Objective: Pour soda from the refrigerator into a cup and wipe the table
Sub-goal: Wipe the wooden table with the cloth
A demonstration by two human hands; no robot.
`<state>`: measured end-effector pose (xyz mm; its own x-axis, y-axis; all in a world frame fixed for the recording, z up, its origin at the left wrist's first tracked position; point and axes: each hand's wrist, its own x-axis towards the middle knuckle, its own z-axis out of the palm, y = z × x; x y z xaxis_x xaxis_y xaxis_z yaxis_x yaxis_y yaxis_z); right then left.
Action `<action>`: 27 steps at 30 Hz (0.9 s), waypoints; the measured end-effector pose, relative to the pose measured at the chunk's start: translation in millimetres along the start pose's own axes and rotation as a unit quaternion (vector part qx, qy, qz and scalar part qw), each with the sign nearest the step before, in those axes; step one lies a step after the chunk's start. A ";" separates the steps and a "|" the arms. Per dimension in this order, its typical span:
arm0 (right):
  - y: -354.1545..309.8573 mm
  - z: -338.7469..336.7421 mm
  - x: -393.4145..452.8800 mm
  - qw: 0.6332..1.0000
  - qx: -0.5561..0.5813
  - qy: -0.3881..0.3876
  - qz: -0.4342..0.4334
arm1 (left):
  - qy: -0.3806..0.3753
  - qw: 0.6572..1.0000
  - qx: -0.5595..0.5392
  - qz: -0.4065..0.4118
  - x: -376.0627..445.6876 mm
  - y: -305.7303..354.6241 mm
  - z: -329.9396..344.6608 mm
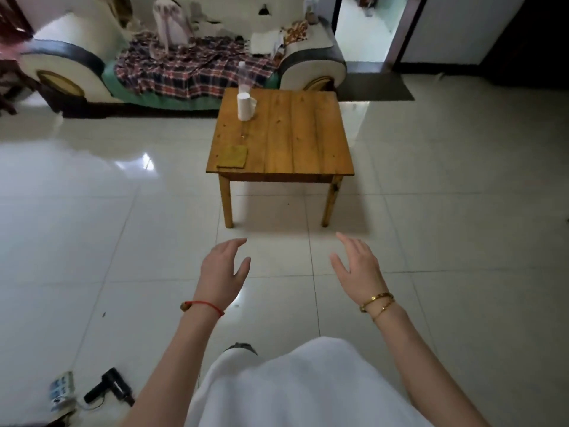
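**Both hands out front, holding nothing**

Both bare forearms reach forward, roughly parallel. The left hand (222, 270) and right hand (358, 266) are both relaxed with fingers loosely spread, thumbs pointing toward each other. They're apart and not touching anything. Red string on the left wrist, gold bangles on the right.

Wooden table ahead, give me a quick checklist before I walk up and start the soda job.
1. Both hands free: left hand and right hand hold nothing, ok.
2. White cylindrical cup upright on the small wooden table: ok.
3. Clear plastic bottle behind the cup: there, contents cannot tell.
4. Yellow-brown square cloth at the table's near left corner: ok.
5. Tiled floor path to the table: ok.
6. Spill on the tabletop: cannot tell.
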<state>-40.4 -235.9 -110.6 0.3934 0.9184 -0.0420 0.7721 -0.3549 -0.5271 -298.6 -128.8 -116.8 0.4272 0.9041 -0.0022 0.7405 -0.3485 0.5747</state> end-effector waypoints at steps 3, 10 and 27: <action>32.4 -22.2 16.9 0.999 0.009 0.021 0.038 | -0.028 0.999 0.010 0.040 38.6 36.4 20.5; 106.1 -42.9 53.1 0.991 0.021 0.039 0.127 | -0.100 0.990 0.023 0.095 130.7 101.7 80.6; 253.9 -179.5 325.1 0.979 0.052 0.103 0.169 | -0.130 0.974 0.044 0.182 451.8 290.2 185.4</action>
<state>373.1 -58.9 -105.8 0.7179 0.6934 -0.0615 0.5304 -0.6021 -0.5968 205.5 132.8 -102.8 0.7785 0.6272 -0.0256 0.5519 -0.6645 0.5038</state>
